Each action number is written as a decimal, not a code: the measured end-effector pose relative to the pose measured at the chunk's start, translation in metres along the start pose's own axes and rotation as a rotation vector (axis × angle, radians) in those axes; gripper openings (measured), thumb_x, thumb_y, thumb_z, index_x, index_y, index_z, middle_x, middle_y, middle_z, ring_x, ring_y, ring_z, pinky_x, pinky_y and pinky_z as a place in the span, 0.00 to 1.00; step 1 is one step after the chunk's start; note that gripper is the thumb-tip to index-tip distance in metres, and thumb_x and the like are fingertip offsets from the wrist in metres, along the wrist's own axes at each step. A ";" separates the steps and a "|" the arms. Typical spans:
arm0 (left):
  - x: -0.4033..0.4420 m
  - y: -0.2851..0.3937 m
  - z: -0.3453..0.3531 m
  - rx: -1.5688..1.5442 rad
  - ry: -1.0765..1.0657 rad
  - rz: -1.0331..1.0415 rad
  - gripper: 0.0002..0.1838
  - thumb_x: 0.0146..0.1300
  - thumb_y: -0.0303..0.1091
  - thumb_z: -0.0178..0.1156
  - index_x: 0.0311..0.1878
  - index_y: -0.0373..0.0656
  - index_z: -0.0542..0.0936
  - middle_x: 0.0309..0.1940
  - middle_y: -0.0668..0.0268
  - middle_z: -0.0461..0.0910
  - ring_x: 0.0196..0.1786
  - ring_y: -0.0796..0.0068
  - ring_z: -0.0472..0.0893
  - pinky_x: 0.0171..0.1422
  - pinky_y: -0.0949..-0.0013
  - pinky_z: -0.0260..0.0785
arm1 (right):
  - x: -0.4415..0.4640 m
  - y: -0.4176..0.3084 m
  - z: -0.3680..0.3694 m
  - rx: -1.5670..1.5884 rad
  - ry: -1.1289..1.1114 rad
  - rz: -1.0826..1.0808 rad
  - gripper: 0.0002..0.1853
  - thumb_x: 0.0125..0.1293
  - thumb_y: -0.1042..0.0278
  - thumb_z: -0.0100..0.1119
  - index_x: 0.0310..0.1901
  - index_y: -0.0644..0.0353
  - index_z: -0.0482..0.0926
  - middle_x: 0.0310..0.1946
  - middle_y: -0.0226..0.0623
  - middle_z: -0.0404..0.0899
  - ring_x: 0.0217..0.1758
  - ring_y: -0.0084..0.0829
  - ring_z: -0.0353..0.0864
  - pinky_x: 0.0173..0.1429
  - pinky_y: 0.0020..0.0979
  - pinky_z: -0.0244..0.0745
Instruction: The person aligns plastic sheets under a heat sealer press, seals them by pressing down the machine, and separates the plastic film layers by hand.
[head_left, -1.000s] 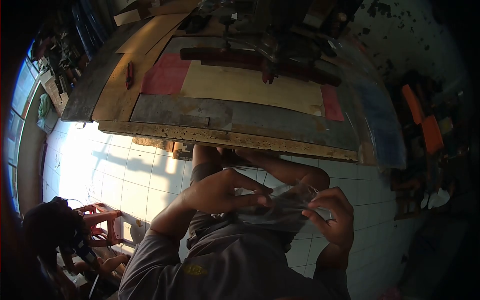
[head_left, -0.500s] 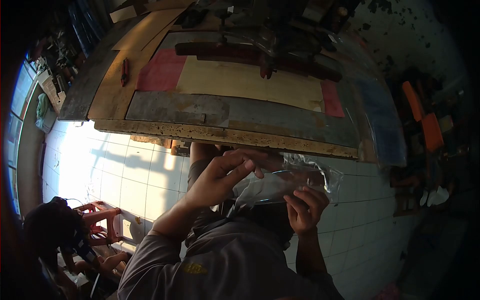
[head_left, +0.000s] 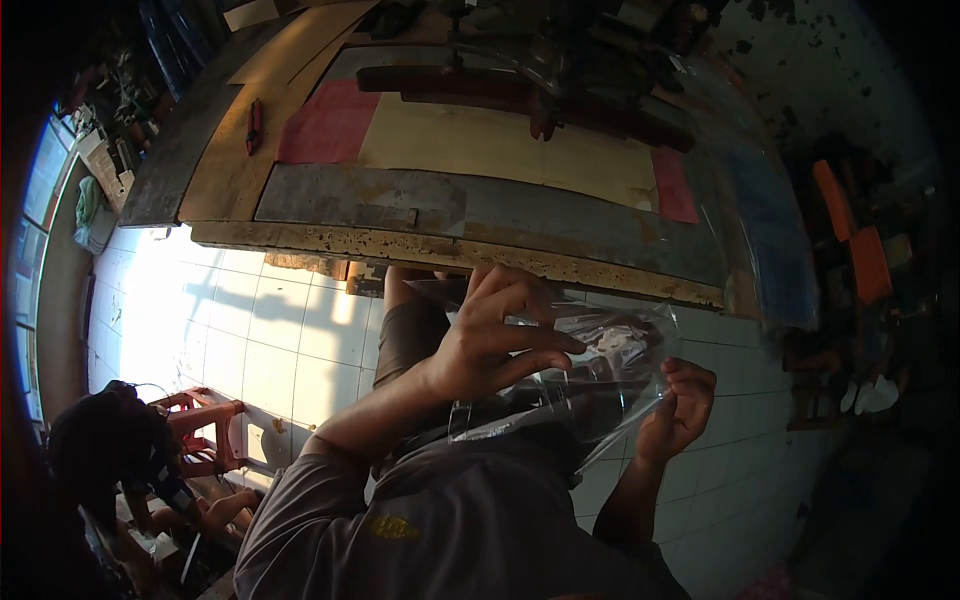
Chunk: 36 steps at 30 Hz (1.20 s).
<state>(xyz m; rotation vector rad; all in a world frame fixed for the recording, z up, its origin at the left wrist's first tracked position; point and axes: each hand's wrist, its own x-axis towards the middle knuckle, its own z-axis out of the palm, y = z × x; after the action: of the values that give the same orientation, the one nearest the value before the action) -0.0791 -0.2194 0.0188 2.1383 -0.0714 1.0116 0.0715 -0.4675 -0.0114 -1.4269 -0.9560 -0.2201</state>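
Note:
A clear plastic sheet or bag (head_left: 600, 385) is spread between my hands, above my lap and in front of the bench's near edge. My left hand (head_left: 500, 335) is over its left part, thumb and fingers bent toward each other; whether they grip the film is hard to tell. My right hand (head_left: 680, 405) pinches the right edge of the plastic between curled fingers and thumb. The film is creased and shiny near its upper right.
The workbench (head_left: 450, 248) carries a yellow sheet (head_left: 500, 145) with pink ends, a dark clamp bar (head_left: 520, 105) and a red cutter (head_left: 254, 127). At lower left, another person (head_left: 115, 450) sits near a red stool (head_left: 208, 430). Orange pieces (head_left: 870, 265) are at far right.
The plastic has been spread wider. My left hand has moved right and up over it; my right hand has gone to the right, at its edge.

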 end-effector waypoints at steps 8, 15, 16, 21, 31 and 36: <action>-0.001 0.016 0.011 0.197 0.120 0.140 0.16 0.49 0.58 0.78 0.39 0.65 0.95 0.38 0.73 0.73 0.56 0.63 0.76 0.69 0.44 0.63 | -0.015 0.006 -0.016 0.106 -0.013 0.155 0.06 0.73 0.73 0.59 0.48 0.60 0.75 0.45 0.40 0.75 0.51 0.35 0.80 0.58 0.41 0.79; 0.007 0.026 0.011 0.078 -0.019 0.113 0.17 0.49 0.53 0.79 0.43 0.61 0.94 0.53 0.66 0.83 0.49 0.69 0.83 0.60 0.53 0.75 | -0.023 0.019 -0.030 0.192 -0.086 0.372 0.07 0.75 0.69 0.61 0.49 0.61 0.77 0.46 0.40 0.76 0.54 0.34 0.79 0.64 0.41 0.76; 0.004 0.022 0.015 0.079 -0.036 0.126 0.18 0.49 0.51 0.80 0.44 0.59 0.94 0.53 0.66 0.84 0.44 0.71 0.83 0.53 0.58 0.76 | -0.021 0.020 -0.035 0.143 -0.123 0.397 0.09 0.76 0.65 0.60 0.50 0.62 0.78 0.48 0.41 0.77 0.56 0.35 0.80 0.66 0.43 0.76; 0.004 0.010 0.032 0.136 0.046 0.245 0.21 0.48 0.46 0.82 0.46 0.53 0.92 0.40 0.74 0.86 0.28 0.79 0.81 0.29 0.72 0.74 | 0.013 -0.001 -0.042 -0.044 -0.162 0.283 0.35 0.81 0.40 0.44 0.62 0.71 0.80 0.64 0.51 0.79 0.73 0.46 0.75 0.77 0.50 0.66; 0.018 0.008 0.027 0.079 -0.085 0.307 0.24 0.52 0.53 0.79 0.50 0.53 0.90 0.26 0.77 0.79 0.25 0.78 0.79 0.29 0.69 0.72 | 0.072 -0.055 0.012 -0.073 -0.693 0.202 0.30 0.59 0.63 0.80 0.63 0.61 0.83 0.57 0.36 0.87 0.67 0.38 0.81 0.70 0.41 0.74; 0.019 0.010 0.010 0.073 -0.227 0.280 0.22 0.55 0.50 0.78 0.52 0.54 0.90 0.26 0.77 0.78 0.26 0.77 0.79 0.31 0.68 0.72 | 0.069 -0.048 0.017 -0.104 -0.673 0.253 0.26 0.59 0.73 0.79 0.61 0.59 0.85 0.47 0.33 0.88 0.47 0.27 0.86 0.43 0.26 0.80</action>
<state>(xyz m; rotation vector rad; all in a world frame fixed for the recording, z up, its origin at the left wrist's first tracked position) -0.0631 -0.2276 0.0340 2.3478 -0.4605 0.9330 0.0760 -0.4337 0.0670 -1.7411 -1.2966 0.4331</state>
